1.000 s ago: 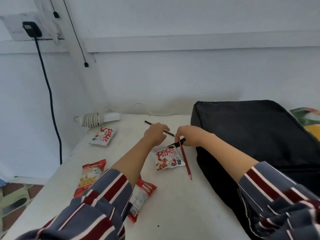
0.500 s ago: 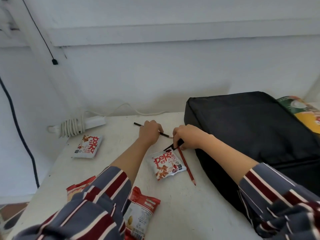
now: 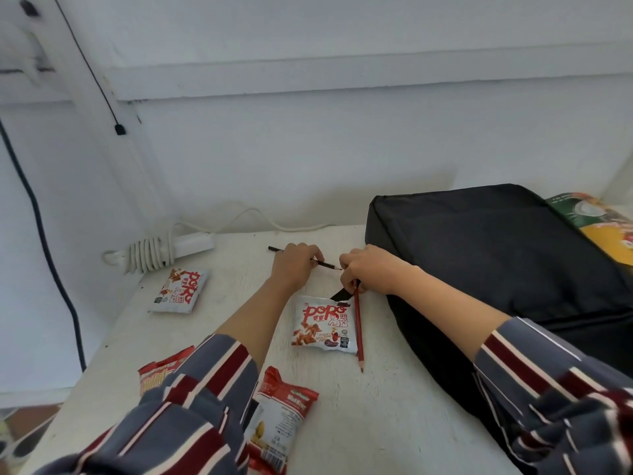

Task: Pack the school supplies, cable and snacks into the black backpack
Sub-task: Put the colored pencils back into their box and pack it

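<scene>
My left hand (image 3: 296, 265) curls over a black pencil (image 3: 275, 249) lying on the white table (image 3: 394, 416); both pencil ends stick out past the fingers. My right hand (image 3: 370, 272) pinches the top of a red pencil (image 3: 358, 334) together with a small black object (image 3: 342, 295), the pencil's tip resting on the table. A white Popo snack packet (image 3: 323, 325) lies just under both hands. The black backpack (image 3: 507, 255) lies flat at the right, closed as far as I see.
A second Popo packet (image 3: 180, 291) lies at the left by a white power strip with coiled cable (image 3: 156, 253). Two red snack bags (image 3: 282, 423) (image 3: 156, 375) lie near my left sleeve. A green and yellow package (image 3: 606, 224) sits behind the backpack. The wall is close behind.
My head has turned right and tipped down, so everything shifted in view. Both hands stay on the pencils; the red pencil now stands more upright along the packet.
</scene>
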